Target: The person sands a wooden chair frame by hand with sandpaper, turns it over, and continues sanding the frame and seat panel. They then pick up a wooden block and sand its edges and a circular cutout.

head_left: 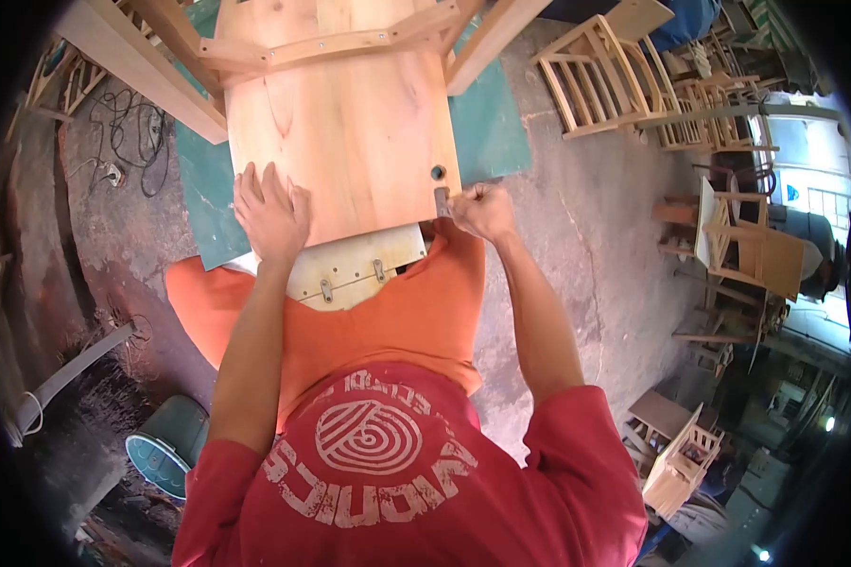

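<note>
Wooden panel (350, 142) at 11 o'clock in view: pale, with pinkish-brown grain. Left hand (272, 215) at its 7 o'clock: fingers extended, slightly parted, gripping nothing. Right hand (483, 211), 5 o'clock: fingers curled closed on a grey-brown block (442, 200), beside a dark round spot (438, 173).

"Where's the glare?"

"In the bright opening (792, 142), well beyond the right edge of the wooden panel (345, 142); it washes out to white."

"And the panel?"

"Softly lit to its near corners, grain readable."

"Distortion?"

"Strong fisheye: curved surroundings, black picture corners, softer detail toward the rim."
</note>
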`<state>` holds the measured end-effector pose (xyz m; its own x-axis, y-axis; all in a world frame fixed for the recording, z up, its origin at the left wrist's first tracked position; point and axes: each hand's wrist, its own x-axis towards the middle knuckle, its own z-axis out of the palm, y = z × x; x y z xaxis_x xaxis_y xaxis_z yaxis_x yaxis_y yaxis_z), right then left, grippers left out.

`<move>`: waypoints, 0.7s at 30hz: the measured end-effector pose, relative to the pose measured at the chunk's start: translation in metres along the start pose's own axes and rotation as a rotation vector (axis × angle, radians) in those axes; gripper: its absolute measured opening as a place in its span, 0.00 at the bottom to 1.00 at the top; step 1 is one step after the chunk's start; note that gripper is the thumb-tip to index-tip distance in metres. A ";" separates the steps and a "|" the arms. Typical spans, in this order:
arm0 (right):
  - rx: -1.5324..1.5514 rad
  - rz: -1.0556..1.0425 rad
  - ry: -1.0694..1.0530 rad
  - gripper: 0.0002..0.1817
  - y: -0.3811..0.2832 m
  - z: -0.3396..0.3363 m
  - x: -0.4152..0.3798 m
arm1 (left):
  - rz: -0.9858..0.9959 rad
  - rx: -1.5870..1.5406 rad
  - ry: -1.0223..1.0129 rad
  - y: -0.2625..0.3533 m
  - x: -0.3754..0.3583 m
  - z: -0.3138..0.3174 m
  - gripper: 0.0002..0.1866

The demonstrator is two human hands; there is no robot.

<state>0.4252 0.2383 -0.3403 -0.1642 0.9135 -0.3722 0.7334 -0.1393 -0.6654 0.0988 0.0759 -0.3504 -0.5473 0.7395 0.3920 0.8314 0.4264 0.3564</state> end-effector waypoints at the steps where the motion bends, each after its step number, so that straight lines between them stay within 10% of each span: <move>1: -0.142 -0.070 -0.059 0.14 -0.018 -0.011 0.000 | 0.006 0.006 -0.002 -0.003 0.003 0.001 0.31; 4: -0.471 -0.044 -0.050 0.12 -0.068 -0.018 0.005 | 0.030 0.020 0.006 0.001 -0.006 0.003 0.31; 8: -0.089 0.138 -0.117 0.14 -0.012 -0.009 -0.001 | -0.010 0.009 -0.004 0.001 -0.001 -0.001 0.31; 21: -0.246 0.005 -0.005 0.12 -0.050 -0.004 -0.020 | 0.037 -0.024 0.005 -0.002 -0.003 0.000 0.31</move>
<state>0.3945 0.2281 -0.2968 -0.1627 0.9111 -0.3787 0.8726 -0.0463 -0.4862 0.0991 0.0729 -0.3524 -0.5170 0.7515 0.4098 0.8484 0.3861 0.3622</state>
